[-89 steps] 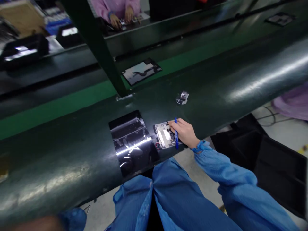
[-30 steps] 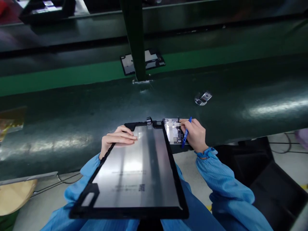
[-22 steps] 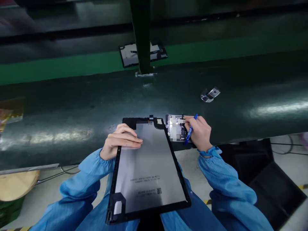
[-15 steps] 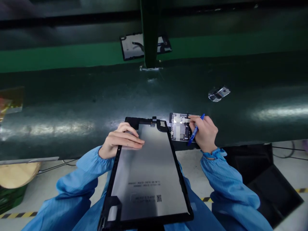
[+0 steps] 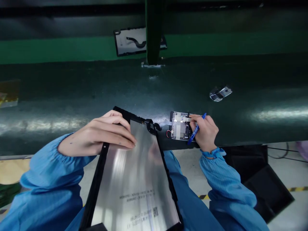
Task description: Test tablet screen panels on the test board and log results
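My left hand grips the upper left edge of a display panel, its fingers lying over the silvery back. The panel has a black frame, small print and a square code, and its lower end runs out of view. A curled black flat cable stands at its top right corner. Closed around a blue pen, my right hand rests at the right end of a small circuit board. Pale tape strips cross the board, and thin red wire shows at its left side. My right fingertips touch the board's upper right part.
A similar panel lies at the back, partly behind a green post. A shiny clear-and-metallic piece is on the dark green bench, with amber film at far left. A black open container stands below right.
My left hand has moved left with the display panel, which is now tilted and pulled away from the circuit board. The curled cable has shifted. My right hand has hardly moved.
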Motion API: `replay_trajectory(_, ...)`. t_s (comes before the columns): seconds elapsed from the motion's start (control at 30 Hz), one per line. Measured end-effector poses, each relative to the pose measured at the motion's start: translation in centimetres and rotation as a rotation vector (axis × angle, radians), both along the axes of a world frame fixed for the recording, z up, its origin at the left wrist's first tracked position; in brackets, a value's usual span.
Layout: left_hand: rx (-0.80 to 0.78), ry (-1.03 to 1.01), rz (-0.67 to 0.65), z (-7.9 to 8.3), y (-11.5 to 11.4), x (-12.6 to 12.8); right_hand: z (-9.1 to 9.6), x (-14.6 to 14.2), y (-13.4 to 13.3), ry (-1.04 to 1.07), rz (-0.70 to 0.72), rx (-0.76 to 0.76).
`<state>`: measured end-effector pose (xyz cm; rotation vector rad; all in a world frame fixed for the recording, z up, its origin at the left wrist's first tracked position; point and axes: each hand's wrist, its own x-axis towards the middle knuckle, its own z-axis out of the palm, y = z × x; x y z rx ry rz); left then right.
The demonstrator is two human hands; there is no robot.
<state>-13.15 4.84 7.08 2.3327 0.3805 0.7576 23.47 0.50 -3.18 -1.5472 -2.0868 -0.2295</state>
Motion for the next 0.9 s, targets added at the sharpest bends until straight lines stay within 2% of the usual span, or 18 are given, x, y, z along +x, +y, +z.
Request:
replay_trajectory(0.1,-0.088,-0.010,-0.096,0.3,0.9,0.3,0.2,-0.1,0.0,-0.010,-0.006,-0.002)
replay_trajectory(0.27,-0.309,-0.147,-0.009,-0.6,0.6,1.0,0.2,-0.1,0.1,-0.021,0.008,0.021)
replay_trajectory(0.47,-0.268,-0.102,-0.123,-1.5,2.9,-0.4,0.1,-0.1,0.0,-0.022,0.000,0.031)
replay_trajectory(0.53,-0.353,-0.110,0.000,-2.2,3.6,-0.6,0.0,0.0,0.0,-0.004,0.005,0.011)
replay_trajectory(0.63,-0.526,-0.215,0.362,-3.8,3.7,-0.3,-0.2,0.1,0.0,0.017,-0.006,0.004)
replay_trajectory(0.67,-0.573,-0.257,0.424,-4.4,3.7,-0.1,-0.3,0.2,0.0,0.013,-0.014,0.008)
replay_trajectory(0.77,-0.695,-0.317,0.427,-5.4,3.5,0.1,-0.5,0.2,0.0,-0.014,-0.017,0.002)
replay_trajectory(0.9,-0.791,-0.376,0.442,-5.6,3.6,0.1,-0.4,0.2,0.0,-0.022,-0.011,-0.004)
